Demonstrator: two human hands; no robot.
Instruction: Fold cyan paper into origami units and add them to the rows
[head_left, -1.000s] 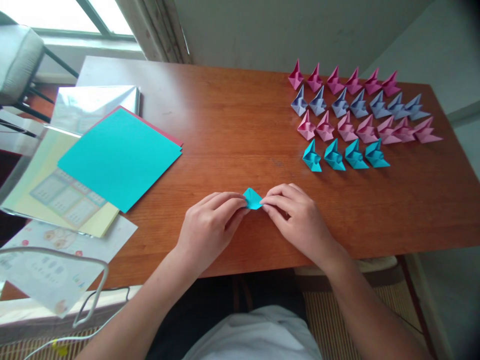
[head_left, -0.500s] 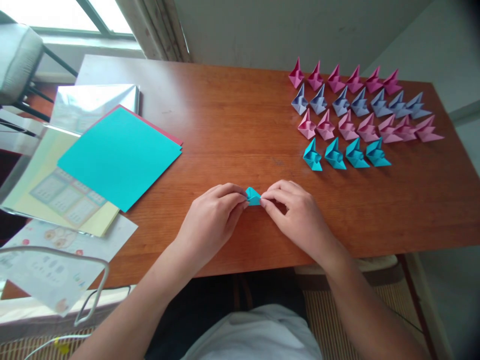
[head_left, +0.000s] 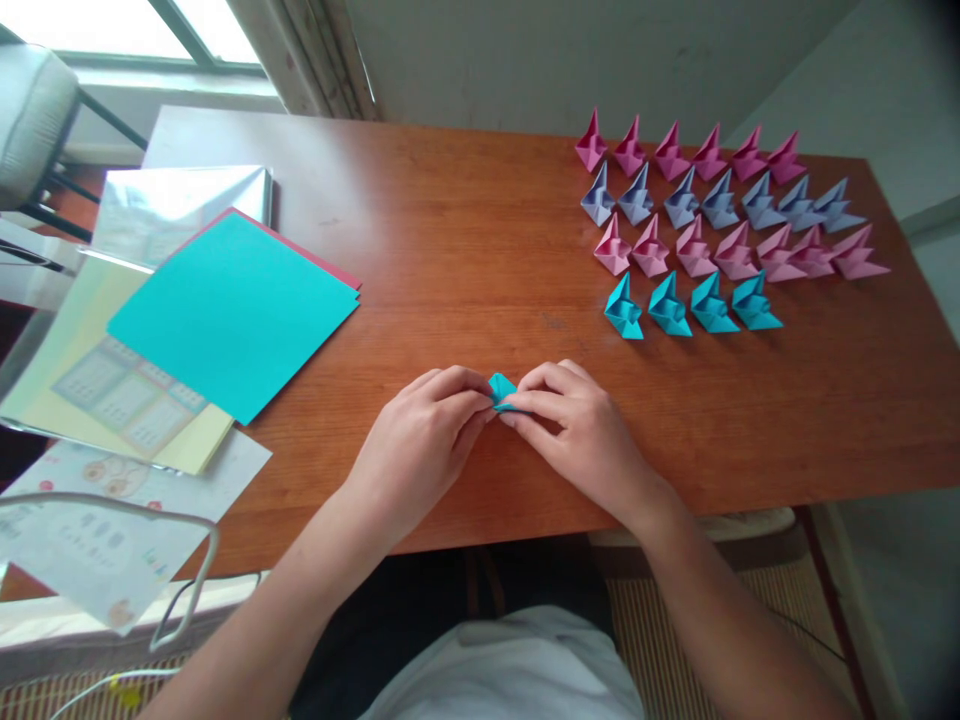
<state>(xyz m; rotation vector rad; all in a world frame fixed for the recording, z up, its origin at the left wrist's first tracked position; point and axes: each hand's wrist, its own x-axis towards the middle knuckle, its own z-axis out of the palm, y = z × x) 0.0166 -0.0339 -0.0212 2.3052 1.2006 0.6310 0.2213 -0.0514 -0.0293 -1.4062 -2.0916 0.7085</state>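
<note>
A small folded piece of turquoise paper [head_left: 502,388] is pinched between my two hands, just above the near part of the wooden table [head_left: 450,260]. My left hand [head_left: 431,430] grips its left side between thumb and fingers. From the right, my right hand [head_left: 581,425] has its fingertips closed on the paper, covering its right and front part. The exact folds are partly hidden by my fingers. Beyond my right hand stands a row of folded turquoise paper figures [head_left: 670,304] of the same colour.
Behind the turquoise row stand rows of pink figures [head_left: 696,247], lilac figures [head_left: 681,199] and magenta figures [head_left: 671,152]. At left lie turquoise paper sheets [head_left: 240,310], a clear-wrapped pack [head_left: 187,200], a yellow packet [head_left: 202,440] and a printed sheet [head_left: 150,530]. A chair [head_left: 37,130] stands far left.
My right hand has shifted slightly left, and its fingertips now cover more of the turquoise paper's right side. The left hand keeps its grip almost unmoved.
</note>
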